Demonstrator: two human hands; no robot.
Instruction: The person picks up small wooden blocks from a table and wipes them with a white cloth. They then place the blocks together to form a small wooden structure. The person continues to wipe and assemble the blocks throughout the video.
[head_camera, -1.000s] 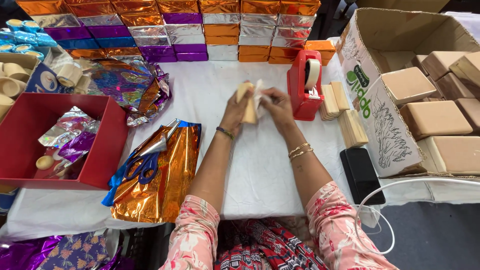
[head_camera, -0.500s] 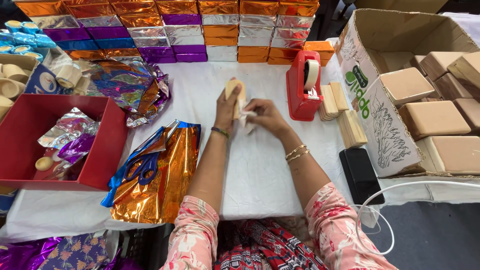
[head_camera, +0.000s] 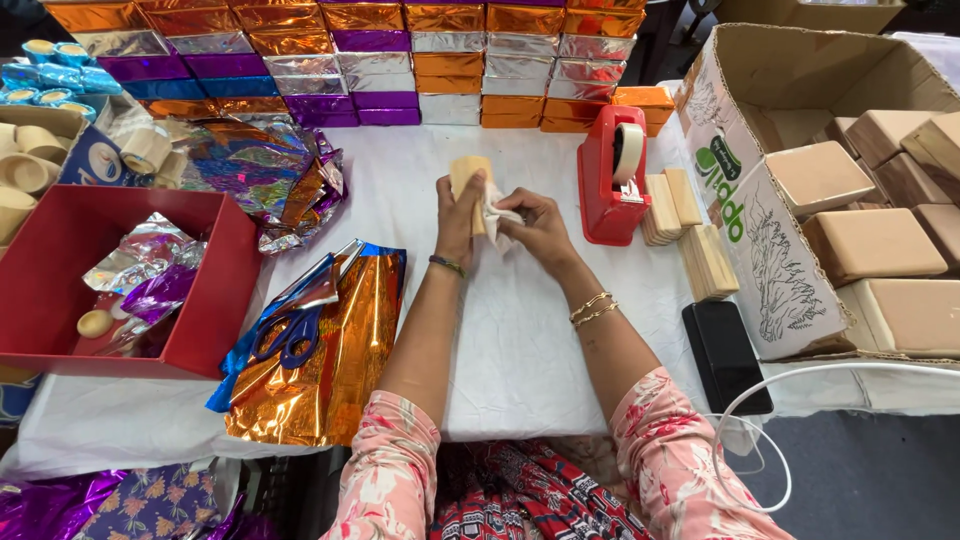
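Observation:
My left hand (head_camera: 460, 212) grips a small tan wooden block (head_camera: 468, 172) and holds it upright above the white tablecloth (head_camera: 520, 340). My right hand (head_camera: 535, 228) pinches a crumpled white cloth or paper (head_camera: 497, 214) against the block's right side. Both hands meet near the table's middle, just left of a red tape dispenser (head_camera: 605, 180).
Orange foil sheets with blue-handled scissors (head_camera: 295, 335) lie at left, beside a red box (head_camera: 130, 290) of foil scraps. Stacked foil-wrapped boxes (head_camera: 400, 60) line the back. Wooden blocks (head_camera: 690, 230), a black phone (head_camera: 727, 357) with white cable and a cardboard carton (head_camera: 800, 200) of brown blocks sit right.
The block went from lying between both hands to standing upright in my left hand. My right hand now presses the white cloth to its side. Both hands shifted slightly.

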